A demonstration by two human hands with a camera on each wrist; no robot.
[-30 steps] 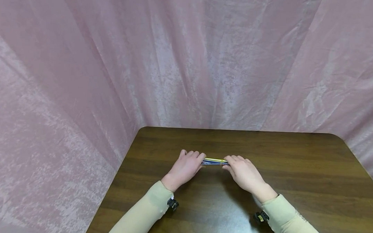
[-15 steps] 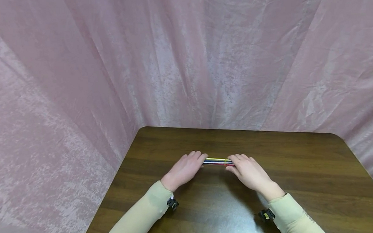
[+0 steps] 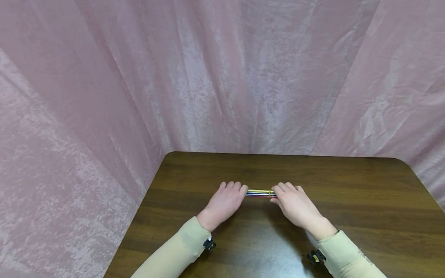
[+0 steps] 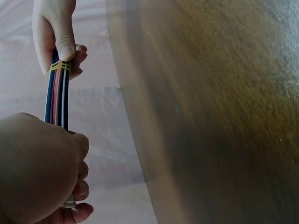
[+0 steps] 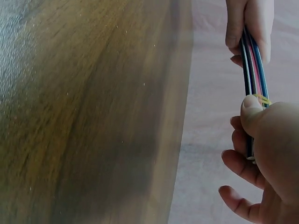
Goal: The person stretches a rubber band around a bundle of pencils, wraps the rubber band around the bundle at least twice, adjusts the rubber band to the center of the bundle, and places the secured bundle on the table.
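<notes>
A bundle of thin coloured sticks, apparently pencils (image 3: 257, 193), spans the gap between the two hands, level above the far half of the table. Blue, pink, black and white lengths show in the left wrist view. My left hand (image 3: 227, 200) grips one end, with its fingers wrapped round and a pale tip poking out below. A yellow rubber band (image 4: 60, 66) circles the bundle close to the other end. There my right hand (image 3: 297, 206) holds it, thumb (image 5: 251, 105) pressed beside the band, lower fingers loosely bent away. The palms hide both end portions.
Below the hands lies a brown wooden table (image 3: 318, 172) with rounded far corners. Pink velvet curtain (image 3: 210, 72) hangs behind its far edge and along the left side. Small black cameras (image 3: 316, 256) sit on both wrists.
My right hand has shifted slightly right, baring the yellow rubber band more fully. The left hand has edged a little right too. Both keep hold of the bundle, and more pink shows on it.
</notes>
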